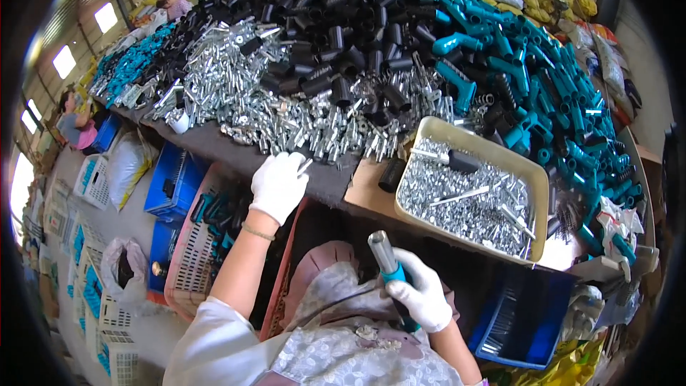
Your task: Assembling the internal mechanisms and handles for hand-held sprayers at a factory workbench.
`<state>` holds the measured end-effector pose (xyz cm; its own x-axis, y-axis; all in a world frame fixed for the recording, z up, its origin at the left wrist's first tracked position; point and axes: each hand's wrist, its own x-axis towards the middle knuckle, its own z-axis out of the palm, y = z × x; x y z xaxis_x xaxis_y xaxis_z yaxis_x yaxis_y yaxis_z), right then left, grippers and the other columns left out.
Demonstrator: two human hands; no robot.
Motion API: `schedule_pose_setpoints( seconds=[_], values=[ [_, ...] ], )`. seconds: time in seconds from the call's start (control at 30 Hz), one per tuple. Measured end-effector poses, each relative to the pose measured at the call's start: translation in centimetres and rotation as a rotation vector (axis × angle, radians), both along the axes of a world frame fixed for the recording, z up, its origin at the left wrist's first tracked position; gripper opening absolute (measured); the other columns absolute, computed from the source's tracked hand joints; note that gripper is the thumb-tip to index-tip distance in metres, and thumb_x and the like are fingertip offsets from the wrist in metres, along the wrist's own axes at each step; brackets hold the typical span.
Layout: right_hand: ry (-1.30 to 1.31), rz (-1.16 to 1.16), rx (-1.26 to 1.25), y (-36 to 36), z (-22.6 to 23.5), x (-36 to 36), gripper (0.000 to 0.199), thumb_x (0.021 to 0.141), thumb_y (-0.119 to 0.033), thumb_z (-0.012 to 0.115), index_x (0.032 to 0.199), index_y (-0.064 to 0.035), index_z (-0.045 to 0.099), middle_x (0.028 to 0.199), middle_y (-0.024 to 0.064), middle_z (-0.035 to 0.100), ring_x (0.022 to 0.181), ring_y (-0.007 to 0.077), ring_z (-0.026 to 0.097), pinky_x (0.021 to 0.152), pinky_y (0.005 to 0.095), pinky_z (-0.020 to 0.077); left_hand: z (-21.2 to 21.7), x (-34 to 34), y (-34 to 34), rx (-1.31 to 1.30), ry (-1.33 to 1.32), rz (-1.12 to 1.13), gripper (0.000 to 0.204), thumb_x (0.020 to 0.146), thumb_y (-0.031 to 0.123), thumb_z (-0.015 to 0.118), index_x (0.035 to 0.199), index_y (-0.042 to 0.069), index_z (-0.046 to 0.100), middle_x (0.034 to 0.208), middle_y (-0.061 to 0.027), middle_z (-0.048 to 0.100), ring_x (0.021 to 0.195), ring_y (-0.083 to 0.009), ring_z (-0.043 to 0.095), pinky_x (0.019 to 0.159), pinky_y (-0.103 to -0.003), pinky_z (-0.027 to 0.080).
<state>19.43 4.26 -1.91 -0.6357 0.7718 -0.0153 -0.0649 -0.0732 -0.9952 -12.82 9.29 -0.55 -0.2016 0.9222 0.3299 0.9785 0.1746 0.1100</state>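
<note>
Right white-gloved grip (421, 293) is clasping a teal-collared silver metal tube (381, 250) above the lap (318, 292). Left white-gloved grip (279, 186) is pinching a small silver metal pin (305, 166); holding the tube mouth-up is probably serving best.

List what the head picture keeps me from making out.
All in the head view:
Small metal part: partly covered by the left hand.
Teal-collared metal tube: its gripped section, covered by the right hand.
Tan tray: floor buried under small metal pieces.
Yellow plastic: cut off by the lower edge.
</note>
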Motion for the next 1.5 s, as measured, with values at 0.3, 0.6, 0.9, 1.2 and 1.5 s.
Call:
schedule_pose_setpoints(
  seconds=[0.3,0.6,0.9,1.2,1.5],
  values=[
    [-0.244,-0.112,0.253,0.8,-0.1,-0.7,0.051,0.087,-0.03,0.072,0.13,-0.0049,0.058,0.108,0.0173,0.068,0.096,0.0283,0.068,0.088,0.0345,0.0513,2.2,4.4,-2.3,-0.107,-1.32,-0.228,0.018,0.087,0.01,0.07,0.1,0.0,0.062,0.085,-0.0037,0.067,0.075,-0.0112,0.065,0.065,-0.023,0.053],
    [-0.722,-0.161,0.897,0.2,-0.2,-0.4,0.048,0.08,-0.033,0.075,0.122,-0.0132,0.063,0.077,0.0087,0.059,0.069,0.028,0.064,0.059,0.0402,0.0504,2.2,9.5,-7.5,-0.156,-1.375,-0.253,0.015,0.087,-0.002,0.067,0.102,-0.004,0.063,0.091,-0.0082,0.068,0.074,-0.0091,0.063,0.065,-0.022,0.052],
    [-0.314,0.177,0.245,1.4,-0.2,2.4,0.044,0.089,-0.032,0.071,0.121,-0.0034,0.063,0.087,0.0152,0.069,0.077,0.0257,0.067,0.073,0.0352,0.0526,2.9,9.7,-8.4,0.005,-0.918,-0.831,0.02,0.072,-0.009,0.07,0.088,0.002,0.067,0.096,-0.0123,0.068,0.089,-0.0262,0.065,0.078,-0.034,0.053],
    [-0.401,0.065,0.312,0.9,-0.2,2.8,0.045,0.087,-0.04,0.069,0.118,-0.0081,0.066,0.092,0.0186,0.069,0.087,0.0376,0.068,0.077,0.0401,0.0529,3.7,8.0,-8.9,-0.264,-1.151,-0.447,0.052,0.079,0.016,0.083,0.123,0.001,0.06,0.105,-0.0096,0.065,0.09,-0.0099,0.06,0.076,-0.026,0.052],
    [-0.485,0.071,0.418,0.8,0.8,3.1,0.044,0.086,-0.041,0.068,0.115,-0.0077,0.067,0.091,0.0185,0.069,0.085,0.0373,0.067,0.077,0.0418,0.0532,4.7,9.6,-8.1,-0.106,-0.576,-0.844,0.042,0.074,0.006,0.076,0.114,0.005,0.066,0.112,-0.0147,0.061,0.101,-0.0287,0.063,0.087,-0.037,0.054]
  ],
)
